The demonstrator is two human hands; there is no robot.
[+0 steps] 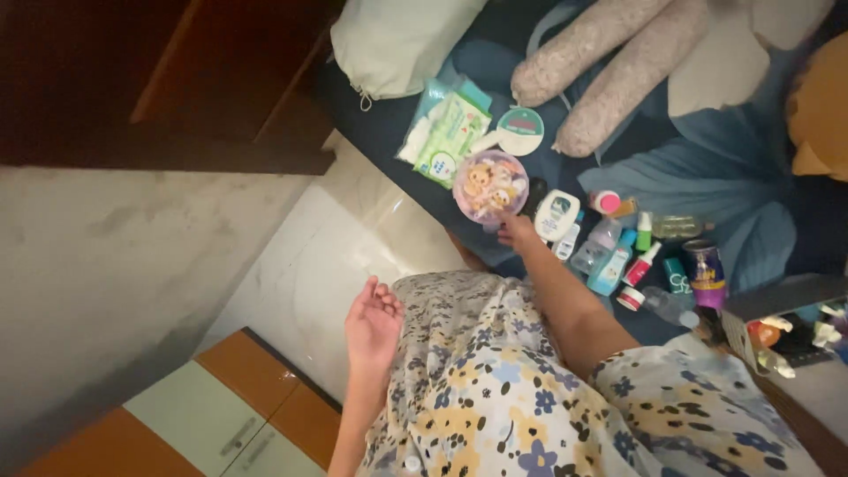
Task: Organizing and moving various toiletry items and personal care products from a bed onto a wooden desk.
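Note:
My right hand (517, 231) reaches out over the edge of a dark blue bed (707, 150) and holds a round pinkish lidded box (490, 185) with cartoon figures on its top. The box sits at the bed's edge among baby-care items. My left hand (373, 320) hangs free beside my floral dress, palm up, fingers apart, holding nothing.
Beside the box lie a green wipes pack (450, 137), a round tag (520, 131), a white lotion bottle (556, 215), several small bottles and tubes (618, 256) and a purple can (706, 272). Bolster pillows (609, 62) and a white pillow (397, 40) lie further back. An orange and green cabinet (212, 415) stands lower left.

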